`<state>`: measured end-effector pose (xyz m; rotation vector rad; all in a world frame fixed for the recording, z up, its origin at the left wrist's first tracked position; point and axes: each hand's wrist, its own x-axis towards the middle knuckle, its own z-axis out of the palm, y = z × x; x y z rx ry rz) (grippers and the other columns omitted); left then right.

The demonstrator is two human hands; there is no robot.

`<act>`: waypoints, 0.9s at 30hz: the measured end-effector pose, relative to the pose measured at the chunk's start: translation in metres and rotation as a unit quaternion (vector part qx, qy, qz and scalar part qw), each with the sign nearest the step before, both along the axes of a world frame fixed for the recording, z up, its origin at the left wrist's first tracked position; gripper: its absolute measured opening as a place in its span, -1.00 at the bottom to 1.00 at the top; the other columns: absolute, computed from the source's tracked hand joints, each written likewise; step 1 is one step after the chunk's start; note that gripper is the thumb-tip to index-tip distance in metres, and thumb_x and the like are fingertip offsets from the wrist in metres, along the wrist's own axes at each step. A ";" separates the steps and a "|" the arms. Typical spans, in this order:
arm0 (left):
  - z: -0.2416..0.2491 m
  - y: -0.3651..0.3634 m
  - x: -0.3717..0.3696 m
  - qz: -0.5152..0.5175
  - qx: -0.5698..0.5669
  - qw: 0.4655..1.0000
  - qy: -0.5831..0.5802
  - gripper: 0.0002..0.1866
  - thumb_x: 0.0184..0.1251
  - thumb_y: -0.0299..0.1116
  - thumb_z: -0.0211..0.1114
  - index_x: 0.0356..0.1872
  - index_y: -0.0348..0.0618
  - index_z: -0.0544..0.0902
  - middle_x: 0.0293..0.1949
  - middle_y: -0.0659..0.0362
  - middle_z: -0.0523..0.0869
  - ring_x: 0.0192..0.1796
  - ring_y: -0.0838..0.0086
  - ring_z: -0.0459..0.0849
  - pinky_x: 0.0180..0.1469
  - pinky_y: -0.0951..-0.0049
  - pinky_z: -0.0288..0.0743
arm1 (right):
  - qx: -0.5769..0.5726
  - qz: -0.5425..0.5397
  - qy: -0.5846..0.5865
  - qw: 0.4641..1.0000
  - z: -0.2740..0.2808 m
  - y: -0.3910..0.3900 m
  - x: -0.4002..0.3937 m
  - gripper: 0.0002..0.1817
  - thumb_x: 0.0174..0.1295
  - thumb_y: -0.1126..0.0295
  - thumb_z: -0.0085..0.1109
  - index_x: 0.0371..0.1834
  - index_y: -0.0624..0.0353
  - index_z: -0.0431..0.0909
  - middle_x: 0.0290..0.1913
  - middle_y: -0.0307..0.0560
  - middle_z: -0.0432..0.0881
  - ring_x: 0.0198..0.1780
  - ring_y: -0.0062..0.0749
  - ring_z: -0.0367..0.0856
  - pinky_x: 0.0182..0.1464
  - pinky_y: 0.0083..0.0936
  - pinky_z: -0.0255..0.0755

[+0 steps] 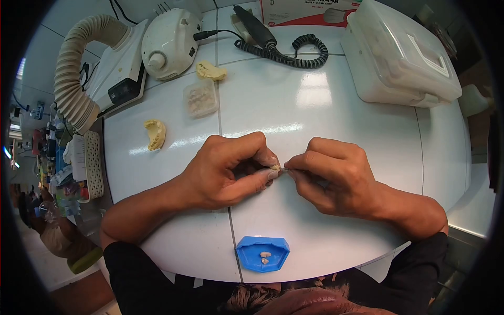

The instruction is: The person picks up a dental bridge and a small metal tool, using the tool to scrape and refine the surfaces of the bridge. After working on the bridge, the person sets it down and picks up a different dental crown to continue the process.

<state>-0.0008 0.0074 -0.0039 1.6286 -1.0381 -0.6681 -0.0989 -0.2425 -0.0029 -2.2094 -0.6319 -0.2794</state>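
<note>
Between the thumb and fingertips of my left hand [223, 170] is pinched a small cream tooth-like piece [275, 167]. My right hand [336, 173] is closed on a thin metal pin-like tool [284, 169], whose tip meets the piece; most of the tool is hidden by the fingers. Both hands are close together over the white tiled table [325, 236]. Nearer my body sits a blue tray [242, 256] with a few small tooth-like pieces [265, 254] in it. A yellow dental cast [156, 134] lies beyond my left forearm.
A clear container of small pieces [200, 98] stands near a second yellow cast [211, 71]. At the back are a white control unit [170, 44], a ribbed hose [73, 63], a corded handpiece [255, 26] and a mask box [310, 13]. A lidded plastic case [399, 58] occupies the back right.
</note>
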 end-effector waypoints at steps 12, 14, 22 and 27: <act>-0.001 -0.001 -0.001 0.000 0.006 1.000 -0.009 -0.91 0.51 -0.69 0.40 -0.08 -0.41 0.67 -0.11 0.00 0.92 -0.21 0.49 0.89 -0.15 0.49 0.78 | 0.025 -0.015 -0.012 0.999 -0.004 0.003 0.002 -0.80 0.09 0.69 0.49 -0.24 0.23 0.76 -0.42 -0.14 0.58 -0.52 -0.33 0.59 -0.49 -0.37 0.43; 0.003 -0.001 -0.001 -0.005 0.015 1.000 -0.018 -0.91 0.49 -0.69 0.40 -0.08 -0.41 0.68 -0.11 0.00 0.92 -0.21 0.49 0.90 -0.15 0.49 0.78 | 0.030 -0.014 0.007 0.999 -0.002 0.003 0.001 -0.84 0.10 0.65 0.47 -0.27 0.24 0.72 -0.41 -0.11 0.55 -0.49 -0.23 0.59 -0.45 -0.30 0.47; 0.002 -0.001 -0.002 -0.003 0.024 0.999 -0.037 -0.89 0.47 -0.70 0.42 -0.08 -0.42 0.71 -0.15 0.04 0.92 -0.22 0.49 0.90 -0.16 0.47 0.76 | 0.027 -0.004 0.014 1.000 -0.003 0.002 0.001 -0.87 0.12 0.61 0.45 -0.30 0.23 0.69 -0.41 -0.10 0.52 -0.48 -0.20 0.58 -0.43 -0.27 0.48; 0.005 -0.002 -0.003 -0.001 0.030 0.999 -0.023 -0.88 0.46 -0.70 0.42 -0.06 -0.42 0.73 -0.18 0.06 0.91 -0.22 0.50 0.89 -0.16 0.49 0.74 | 0.034 -0.007 0.023 0.999 -0.002 0.001 0.001 -0.87 0.13 0.60 0.46 -0.29 0.24 0.70 -0.40 -0.09 0.53 -0.49 -0.19 0.58 -0.43 -0.26 0.48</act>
